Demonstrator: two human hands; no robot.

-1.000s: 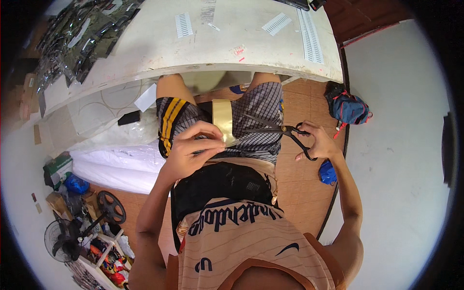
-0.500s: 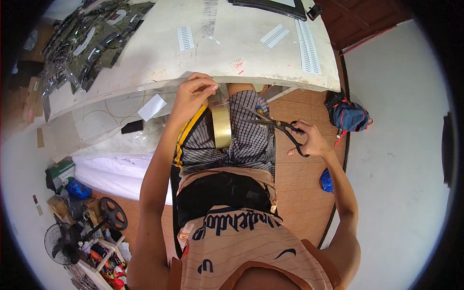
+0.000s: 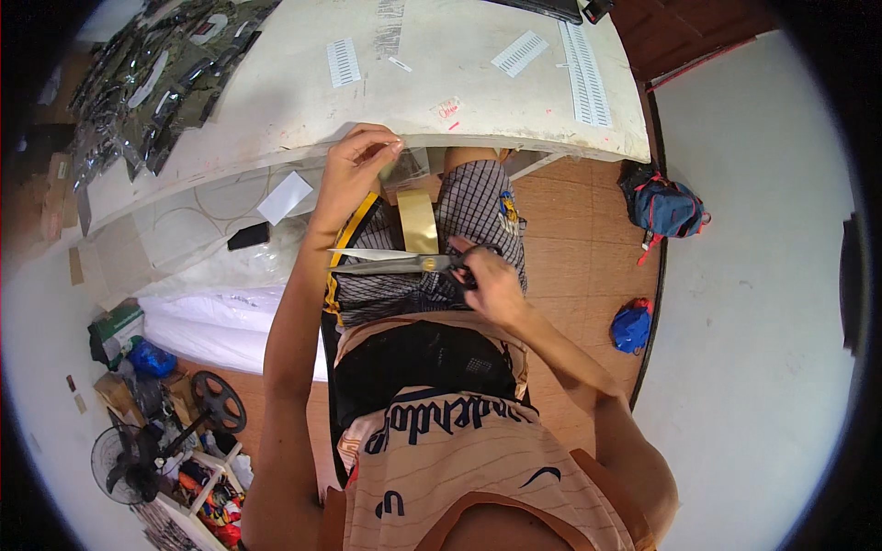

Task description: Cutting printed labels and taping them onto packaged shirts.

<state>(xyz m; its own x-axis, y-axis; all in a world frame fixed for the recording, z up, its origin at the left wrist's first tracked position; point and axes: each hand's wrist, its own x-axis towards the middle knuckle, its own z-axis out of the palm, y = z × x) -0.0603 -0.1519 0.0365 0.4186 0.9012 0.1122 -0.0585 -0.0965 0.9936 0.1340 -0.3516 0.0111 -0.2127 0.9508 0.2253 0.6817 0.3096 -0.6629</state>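
Note:
My left hand [image 3: 358,167] is raised at the table's front edge, fingertips pinched on a clear strip of tape or film [image 3: 409,165] that stretches down toward a roll of gold-looking tape [image 3: 417,220] between my thighs. My right hand [image 3: 489,285] grips black-handled scissors [image 3: 404,264] just in front of the roll. Their long blades point left, slightly parted, with the tips near my left forearm and the yellow-striped shorts. I cannot tell whether the blades touch the strip.
Bagged dark garments [image 3: 161,92] lie on the white table [image 3: 266,129], with label strips [image 3: 519,53]. A backpack [image 3: 669,209] and blue bag [image 3: 630,326] sit on the floor at right. A fan [image 3: 119,464] and assorted items stand at lower left.
My left hand has risen from the roll to the table edge, drawing the clear strip out. My right hand has brought the scissors leftward, turning the blades across my lap.

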